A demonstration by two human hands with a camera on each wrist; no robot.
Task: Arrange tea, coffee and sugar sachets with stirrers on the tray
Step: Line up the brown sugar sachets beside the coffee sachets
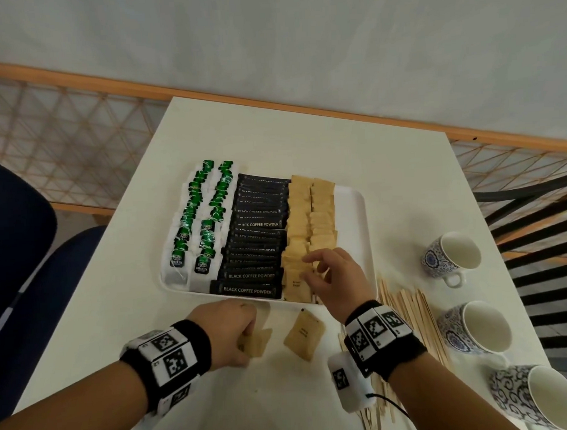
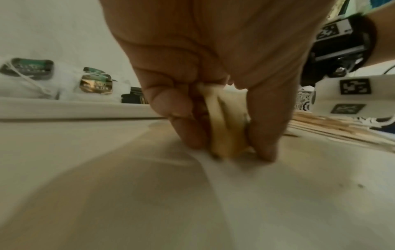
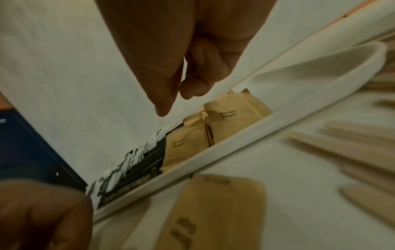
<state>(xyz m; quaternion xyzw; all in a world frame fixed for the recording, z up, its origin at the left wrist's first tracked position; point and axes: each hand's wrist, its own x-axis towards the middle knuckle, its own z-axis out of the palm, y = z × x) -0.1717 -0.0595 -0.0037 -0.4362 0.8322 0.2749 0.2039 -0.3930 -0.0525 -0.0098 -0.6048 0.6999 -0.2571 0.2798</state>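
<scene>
A white tray point(image 1: 350, 205) holds two rows of green tea bags point(image 1: 207, 215), a row of black coffee sachets point(image 1: 260, 235) and two columns of brown sugar sachets point(image 1: 311, 213). My right hand point(image 1: 314, 270) hovers over the nearest sugar sachets point(image 3: 233, 113) on the tray, fingers loosely curled with nothing between them point(image 3: 173, 101). On the table in front of the tray my left hand point(image 1: 245, 340) pinches a few brown sugar sachets point(image 2: 224, 126) stood on edge. One loose sugar sachet point(image 1: 303, 336) lies flat between my hands. Wooden stirrers point(image 1: 406, 307) lie on the table right of the tray.
Three patterned cups point(image 1: 453, 256) point(image 1: 475, 326) point(image 1: 540, 395) lie on their sides along the table's right edge, beyond the stirrers. A dark blue chair point(image 1: 17, 242) stands left of the table. The tray's right strip beside the sugar is bare.
</scene>
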